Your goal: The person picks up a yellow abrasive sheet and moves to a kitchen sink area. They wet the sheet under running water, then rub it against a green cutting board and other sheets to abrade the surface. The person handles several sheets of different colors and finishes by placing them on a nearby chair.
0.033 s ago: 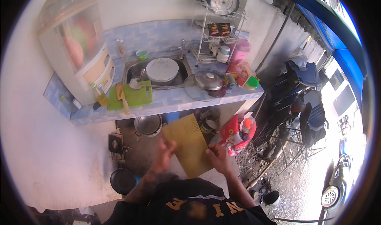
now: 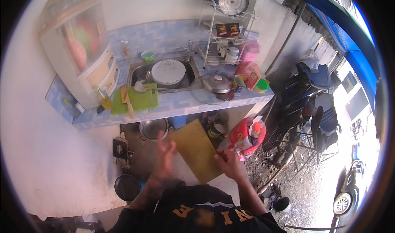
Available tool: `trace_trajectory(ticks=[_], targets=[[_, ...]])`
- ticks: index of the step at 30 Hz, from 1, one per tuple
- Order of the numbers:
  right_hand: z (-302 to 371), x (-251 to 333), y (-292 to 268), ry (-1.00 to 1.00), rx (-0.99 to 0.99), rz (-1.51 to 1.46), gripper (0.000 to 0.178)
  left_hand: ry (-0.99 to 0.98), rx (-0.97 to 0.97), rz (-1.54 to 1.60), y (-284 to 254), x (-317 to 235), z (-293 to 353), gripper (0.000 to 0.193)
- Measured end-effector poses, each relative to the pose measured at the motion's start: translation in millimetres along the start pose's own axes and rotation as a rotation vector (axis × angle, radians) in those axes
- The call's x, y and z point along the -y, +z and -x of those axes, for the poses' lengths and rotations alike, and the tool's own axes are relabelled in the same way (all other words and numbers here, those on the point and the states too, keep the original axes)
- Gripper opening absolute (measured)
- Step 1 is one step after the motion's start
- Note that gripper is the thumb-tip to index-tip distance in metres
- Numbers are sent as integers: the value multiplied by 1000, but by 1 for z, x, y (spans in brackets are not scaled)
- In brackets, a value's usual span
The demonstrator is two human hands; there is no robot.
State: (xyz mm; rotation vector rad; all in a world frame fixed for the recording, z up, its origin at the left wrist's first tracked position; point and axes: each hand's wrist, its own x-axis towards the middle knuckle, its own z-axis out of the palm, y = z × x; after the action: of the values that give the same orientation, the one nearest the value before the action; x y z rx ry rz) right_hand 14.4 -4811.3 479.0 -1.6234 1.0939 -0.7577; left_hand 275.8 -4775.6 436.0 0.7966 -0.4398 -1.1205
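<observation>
My right hand (image 2: pixel 231 164) is closed on the right edge of a flat yellow-brown rectangle (image 2: pixel 197 150), stiff like a folder or thin board; its exact kind is unclear. Its face carries faint print near the far corner. The sheet hangs tilted in front of my body, below the counter's front edge. Left of it, my left hand (image 2: pixel 165 155) is raised with fingers apart, slightly blurred and holding nothing. A gap shows between that hand and the sheet.
Ahead runs a blue tiled counter (image 2: pixel 173 101) with a sink (image 2: pixel 133 73), a green cutting board (image 2: pixel 144 102) and a lidded pot (image 2: pixel 216 84). Below are a metal pan (image 2: pixel 153 128) and a small stove (image 2: pixel 121 152). A red-and-white bag (image 2: pixel 240 139) stands right; a black frying pan (image 2: pixel 127 187) lies low left.
My left hand has moved a little left, away from the sheet, and its fingers have turned upward. The sheet has shifted and tilted slightly, still in my right hand.
</observation>
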Motion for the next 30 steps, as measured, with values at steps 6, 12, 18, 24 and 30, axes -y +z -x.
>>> trace_trajectory(ticks=[6,12,18,24,30], targets=[[-18,50,-40,-313,367,584,21,655,889,-1356,58,-75,7,70],[-3,61,-55,-115,165,165,45,97,748,-1002,61,-56,7,46],[20,24,-33,-44,-131,-254,39,87,711,-919,49,-60,6,32],[32,20,-6,2,-239,-369,28,145,726,-1010,59,-62,14,28],[46,15,3,-19,-329,-375,33,205,775,-1067,58,-62,14,25]])
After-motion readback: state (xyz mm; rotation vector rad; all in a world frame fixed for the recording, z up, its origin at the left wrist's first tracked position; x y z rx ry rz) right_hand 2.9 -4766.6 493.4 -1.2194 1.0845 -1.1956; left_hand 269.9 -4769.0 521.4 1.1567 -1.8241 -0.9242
